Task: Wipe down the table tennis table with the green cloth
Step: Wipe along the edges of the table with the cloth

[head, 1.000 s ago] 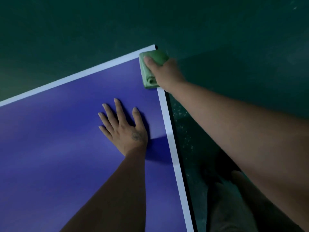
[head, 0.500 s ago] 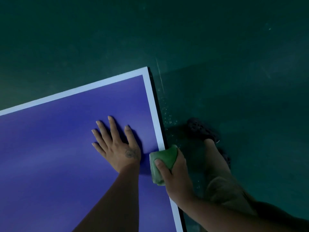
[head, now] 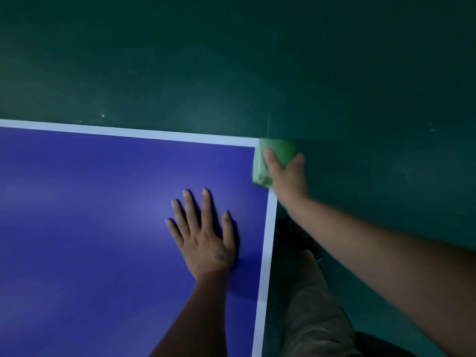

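Note:
The table tennis table (head: 90, 228) is blue-purple with a white border line and fills the lower left of the head view. Its far right corner lies near the middle of the frame. My right hand (head: 288, 179) grips the folded green cloth (head: 270, 161) right at that corner, over the white line on the right edge. My left hand (head: 203, 235) lies flat on the blue surface with fingers spread, a short way in from the right edge.
Dark green floor (head: 257, 60) surrounds the table beyond its far and right edges. My own leg in beige trousers (head: 314, 313) and a dark shoe (head: 296, 238) stand on the floor just right of the table edge.
My right hand slid the cloth along the right edge toward me, then back out to the far corner. My left hand stayed flat on the table. The view shifted.

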Available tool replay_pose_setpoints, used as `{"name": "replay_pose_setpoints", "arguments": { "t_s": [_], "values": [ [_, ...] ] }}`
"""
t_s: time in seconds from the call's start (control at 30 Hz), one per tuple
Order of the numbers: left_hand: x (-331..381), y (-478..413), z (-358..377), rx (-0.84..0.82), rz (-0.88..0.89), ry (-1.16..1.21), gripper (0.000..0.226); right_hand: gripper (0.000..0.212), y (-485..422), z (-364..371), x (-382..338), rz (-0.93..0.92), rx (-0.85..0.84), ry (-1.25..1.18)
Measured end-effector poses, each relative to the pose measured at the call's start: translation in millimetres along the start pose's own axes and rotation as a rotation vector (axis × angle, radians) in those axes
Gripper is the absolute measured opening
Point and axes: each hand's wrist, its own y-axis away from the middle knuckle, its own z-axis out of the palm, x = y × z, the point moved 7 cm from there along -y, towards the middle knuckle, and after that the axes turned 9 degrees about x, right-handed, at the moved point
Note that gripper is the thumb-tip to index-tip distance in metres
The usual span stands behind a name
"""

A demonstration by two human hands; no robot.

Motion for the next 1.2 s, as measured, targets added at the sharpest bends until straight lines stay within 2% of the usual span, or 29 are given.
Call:
{"name": "replay_pose_setpoints", "arguments": {
  "t_s": [0.1,0.2,0.27,0.43,0.57,0.77,0.83,1.0,1.13,1.2],
  "values": [
    [-1.1,1.0,-0.4,-0.013,-0.011,0.014,0.064,0.068,56.2,-7.5,43.9,0.032,-0.008,0.054],
    [-2.0,-0.2,-0.3,-0.026,-0.021,0.033,0.066,0.091,100.7,-15.1,73.2,0.073,-0.013,0.172],
    [-2.4,-0.5,-0.1,-0.033,-0.026,0.035,0.067,0.084,108.0,-17.0,79.0,0.109,0.023,0.167],
    [-4.6,2.1,2.9,-0.039,-0.03,0.043,0.066,0.075,88.9,-9.2,75.1,0.16,0.028,0.059],
    [-8.5,1.7,3.6,-0.042,-0.053,0.045,0.065,0.063,47.3,-1.3,40.5,0.095,0.019,-0.011],
    [-10.9,2.5,1.0,-0.069,-0.15,-0.008,0.067,0.066,-7.4,5.1,-8.8,0.027,-0.052,-0.006],
    [-16.8,3.6,0.9,-0.069,-0.289,-0.052,0.068,0.069,-12.1,3.6,-11.3,0.024,-0.091,0.021],
    [-9.8,-2.4,10.1,-0.122,-0.833,-0.139,0.067,0.072,-31.1,-6.3,-15.5,-0.042,-0.275,0.178],
    [14.2,-32.3,21.1,-0.07,-1.164,-0.146,0.069,0.1,-61.2,-21.2,-22.5,-0.119,-0.548,0.342],
    [16.7,-48.7,24.1,-0.016,-1.304,-0.165,0.072,0.108,-77.3,-20.0,-27.7,-0.15,-0.713,0.452]
  ]
}}
